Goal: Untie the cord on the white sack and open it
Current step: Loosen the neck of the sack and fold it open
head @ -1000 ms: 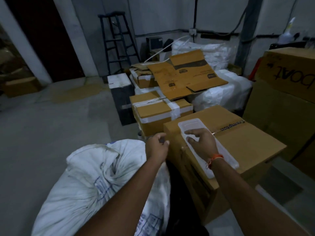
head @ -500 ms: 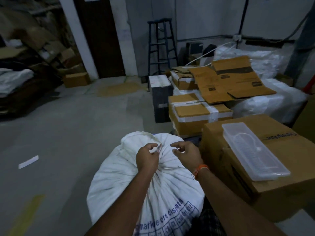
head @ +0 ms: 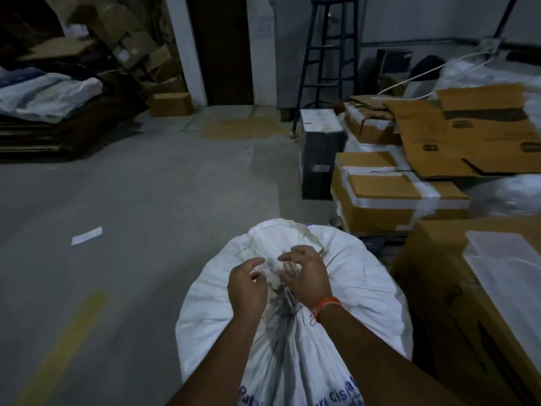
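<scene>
Sack (head: 345, 288) upright just beneath both hands, neck still gathered, cord not discernible; right hand (head: 304, 273) now off the box and beside left hand (head: 247, 284), curled fingers picking at the tie, hold unclear, untying only starting.

The bulging white woven plastic sack (head: 345, 291) carries blue printing along its lower front, cut off by the frame's bottom edge; only fragments read, roughly "Put" at the left and "disa" at the right. The flattened brown cardboard sheet (head: 468, 136) bears dark logo marks, too blurred to read.
</scene>
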Available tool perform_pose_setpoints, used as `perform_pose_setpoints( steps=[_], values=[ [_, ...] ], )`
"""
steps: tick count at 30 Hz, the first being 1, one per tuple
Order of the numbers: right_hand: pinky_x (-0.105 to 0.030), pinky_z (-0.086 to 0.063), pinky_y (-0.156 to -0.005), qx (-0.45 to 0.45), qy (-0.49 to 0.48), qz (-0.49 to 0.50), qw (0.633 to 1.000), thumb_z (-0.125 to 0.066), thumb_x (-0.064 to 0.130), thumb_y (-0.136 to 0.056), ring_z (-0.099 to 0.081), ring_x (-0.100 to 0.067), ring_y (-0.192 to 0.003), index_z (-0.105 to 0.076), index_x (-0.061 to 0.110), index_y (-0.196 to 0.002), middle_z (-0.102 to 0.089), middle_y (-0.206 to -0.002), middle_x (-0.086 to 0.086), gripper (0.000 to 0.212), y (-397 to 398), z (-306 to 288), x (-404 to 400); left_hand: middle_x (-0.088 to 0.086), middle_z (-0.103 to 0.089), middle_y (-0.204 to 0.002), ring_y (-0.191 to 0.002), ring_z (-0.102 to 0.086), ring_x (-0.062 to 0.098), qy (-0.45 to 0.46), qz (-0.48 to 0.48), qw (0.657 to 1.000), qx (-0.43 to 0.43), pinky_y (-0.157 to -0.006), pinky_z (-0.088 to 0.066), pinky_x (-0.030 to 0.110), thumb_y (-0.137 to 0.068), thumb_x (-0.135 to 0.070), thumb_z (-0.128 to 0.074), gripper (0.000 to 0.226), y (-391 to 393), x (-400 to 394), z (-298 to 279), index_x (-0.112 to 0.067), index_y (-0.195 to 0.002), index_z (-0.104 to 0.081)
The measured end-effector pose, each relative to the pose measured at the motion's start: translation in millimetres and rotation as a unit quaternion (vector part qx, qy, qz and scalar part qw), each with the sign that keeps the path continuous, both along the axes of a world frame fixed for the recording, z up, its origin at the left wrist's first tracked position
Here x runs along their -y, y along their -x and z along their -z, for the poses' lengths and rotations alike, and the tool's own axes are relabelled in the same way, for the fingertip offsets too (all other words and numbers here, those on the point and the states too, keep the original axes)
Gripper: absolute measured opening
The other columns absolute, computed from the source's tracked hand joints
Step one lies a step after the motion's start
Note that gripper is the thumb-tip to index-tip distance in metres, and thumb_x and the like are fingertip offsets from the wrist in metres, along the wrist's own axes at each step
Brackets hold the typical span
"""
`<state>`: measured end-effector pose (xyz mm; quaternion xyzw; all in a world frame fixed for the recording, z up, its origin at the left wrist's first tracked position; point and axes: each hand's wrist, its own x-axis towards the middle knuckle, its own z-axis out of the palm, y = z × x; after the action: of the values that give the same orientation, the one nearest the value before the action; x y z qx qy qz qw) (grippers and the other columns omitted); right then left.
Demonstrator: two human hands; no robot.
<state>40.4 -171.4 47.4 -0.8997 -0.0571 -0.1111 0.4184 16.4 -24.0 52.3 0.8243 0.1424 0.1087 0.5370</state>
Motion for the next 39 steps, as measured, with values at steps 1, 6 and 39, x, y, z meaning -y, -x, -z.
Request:
perform_pose_setpoints(
  steps=[1, 6, 39],
  values=[
    [-0.028, -0.045, -0.106, -0.002, 0.016, 0.002, 1.000, -0.085, 0.029, -0.073, -0.052, -0.016, -0.119, -0.076, 0.033, -0.101, -0.057, -0.132, -0.001, 0.029, -7.6, 3.9, -5.0, -0.003, -0.077, -0.116, -0.102, -0.074, 0.017, 0.009, -0.008, 1.000, 0.005, -0.095, -0.059, 0.038, -0.089, -0.001, -0.064, 0.032, -3.5, -5.0, 3.1, -0.019, -0.111, -0.078],
    [-0.031, -0.051, -0.101, -0.021, 0.076, -0.032, 0.996, -0.072, 0.012, -0.079, -0.062, -0.022, -0.109, -0.076, 0.029, -0.103, -0.058, -0.127, -0.003, 0.029, -33.4, 12.2, -14.8, -0.005, -0.075, -0.116, -0.092, -0.071, 0.010, 0.075, -0.038, 0.996, 0.000, -0.085, -0.056, 0.026, -0.091, -0.005, -0.067, 0.031, -20.6, -22.3, 11.6, -0.024, -0.115, -0.074],
    [-0.029, -0.049, -0.076, 0.134, -0.113, 0.072, 0.982, -0.068, 0.022, -0.083, -0.058, -0.017, -0.097, -0.061, 0.029, -0.105, -0.053, -0.109, 0.002, 0.023, 39.7, -65.3, 59.5, 0.010, -0.066, -0.096, -0.076, -0.069, 0.023, 0.028, 0.191, 0.981, -0.006, -0.064, -0.067, 0.046, -0.085, 0.015, -0.043, 0.065, -10.4, 27.7, -59.5, -0.044, -0.103, -0.065]
  ],
)
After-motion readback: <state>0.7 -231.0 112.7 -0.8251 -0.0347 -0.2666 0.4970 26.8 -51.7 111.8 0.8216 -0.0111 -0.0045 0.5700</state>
